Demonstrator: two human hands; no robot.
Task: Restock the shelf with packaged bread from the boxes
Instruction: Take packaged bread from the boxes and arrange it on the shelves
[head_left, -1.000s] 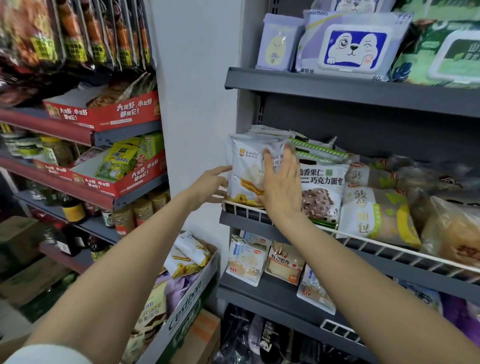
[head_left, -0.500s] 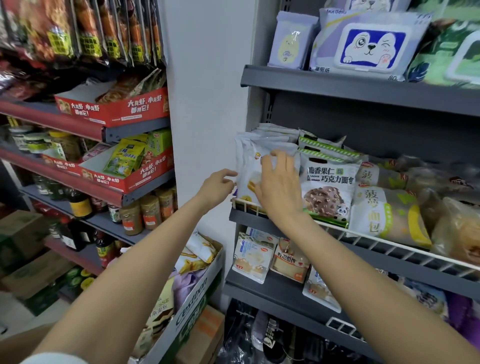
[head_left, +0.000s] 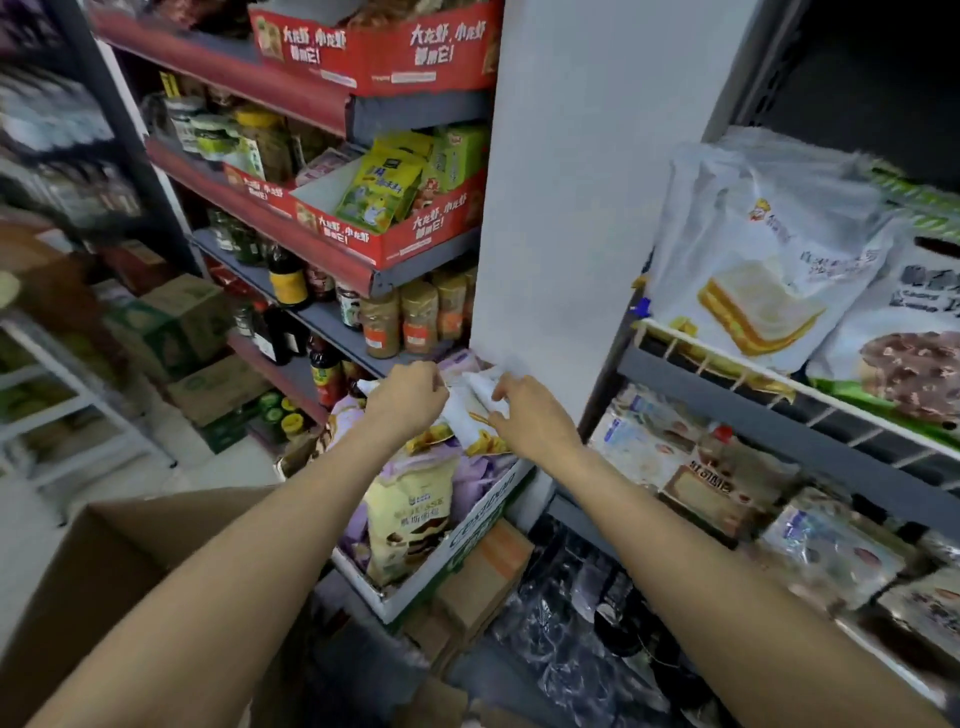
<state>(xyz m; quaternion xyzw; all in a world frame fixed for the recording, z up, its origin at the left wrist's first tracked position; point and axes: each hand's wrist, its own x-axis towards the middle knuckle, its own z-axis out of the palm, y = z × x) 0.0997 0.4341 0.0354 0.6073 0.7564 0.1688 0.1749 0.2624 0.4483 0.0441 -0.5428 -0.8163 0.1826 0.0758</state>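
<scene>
white bread pack (head_left: 475, 410) at top of stock in open white box (head_left: 467, 540) on floor by the pillar, gripped at upper edge from both sides: left hand (head_left: 410, 397) curled on left part, right hand (head_left: 524, 415) pinching right part. not lifted clear yet. wire-front shelf (head_left: 727, 358) at right already fronted with toast pack (head_left: 753, 270) (others beside it). box looks well stocked, so plenty left.

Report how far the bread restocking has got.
Done: toast packs stand on the wire shelf. In hand: left hand and right hand both grip a white bread pack in the open box. Left: more packs, such as the yellow one, remain boxed.
</scene>
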